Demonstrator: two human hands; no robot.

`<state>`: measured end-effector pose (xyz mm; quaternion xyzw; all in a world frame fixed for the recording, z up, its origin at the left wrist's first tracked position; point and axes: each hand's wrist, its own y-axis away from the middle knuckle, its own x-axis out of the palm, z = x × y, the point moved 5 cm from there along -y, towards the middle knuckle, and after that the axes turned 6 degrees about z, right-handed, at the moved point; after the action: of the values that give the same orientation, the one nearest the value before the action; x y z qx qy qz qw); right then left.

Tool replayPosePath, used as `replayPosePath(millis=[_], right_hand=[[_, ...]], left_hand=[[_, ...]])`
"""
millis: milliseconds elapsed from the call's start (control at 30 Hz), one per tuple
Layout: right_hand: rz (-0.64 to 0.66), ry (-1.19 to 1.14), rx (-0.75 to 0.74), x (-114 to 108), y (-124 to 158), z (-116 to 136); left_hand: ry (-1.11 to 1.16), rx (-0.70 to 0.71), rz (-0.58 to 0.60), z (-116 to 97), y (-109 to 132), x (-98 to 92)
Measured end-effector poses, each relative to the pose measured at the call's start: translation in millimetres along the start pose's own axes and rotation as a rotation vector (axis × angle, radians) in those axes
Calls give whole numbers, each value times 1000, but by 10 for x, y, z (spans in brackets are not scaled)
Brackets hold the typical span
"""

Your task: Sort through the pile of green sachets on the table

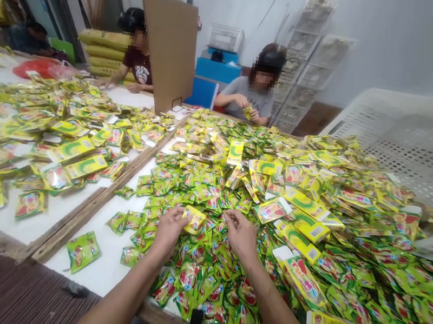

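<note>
My left hand (170, 231) pinches a small yellow carton (194, 220) between thumb and fingers, just above a heap of green sachets (190, 275). To its right, my right hand (241, 237) hovers over the same heap with its fingertips drawn together; whatever they may hold is too small to make out. Yellow cartons (304, 241) with green arcs and white flaps lie in a pile beyond and to the right of my right hand. One larger green sachet (83, 251) lies apart on the white tabletop (105, 243) at the left.
A wooden strip (99, 201) divides the table; more yellow packs (70, 152) cover its left side. A white perforated crate (420, 145) leans at the right. Across the table a person (252, 93) handles a pack. Another person (139, 62) sits behind a cardboard sheet (170, 50).
</note>
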<state>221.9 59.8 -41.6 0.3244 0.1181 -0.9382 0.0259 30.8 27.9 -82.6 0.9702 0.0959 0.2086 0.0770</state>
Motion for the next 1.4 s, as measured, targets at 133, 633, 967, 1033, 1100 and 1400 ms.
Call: replayPosePath(millis=[133,633,967,1033,1100,1400], right_hand=[[137,204,-161,194,-251,149],[45,271,-112,-34,228,14],[284,-576,61,-232,499,21],[355,-575,39,-212,559,42],[329,-563,72,-192,597,22],[31,-396,271,-323,866,-53]], left_hand=[[-8,-3,-47,14,17,18],[4,-75,-9,70,178,73],[-5,-249,162,29,397,349],[4,-276,247,54,454,452],[-2,-261,284,96,479,519],[-113,-191,385,244,571,847]])
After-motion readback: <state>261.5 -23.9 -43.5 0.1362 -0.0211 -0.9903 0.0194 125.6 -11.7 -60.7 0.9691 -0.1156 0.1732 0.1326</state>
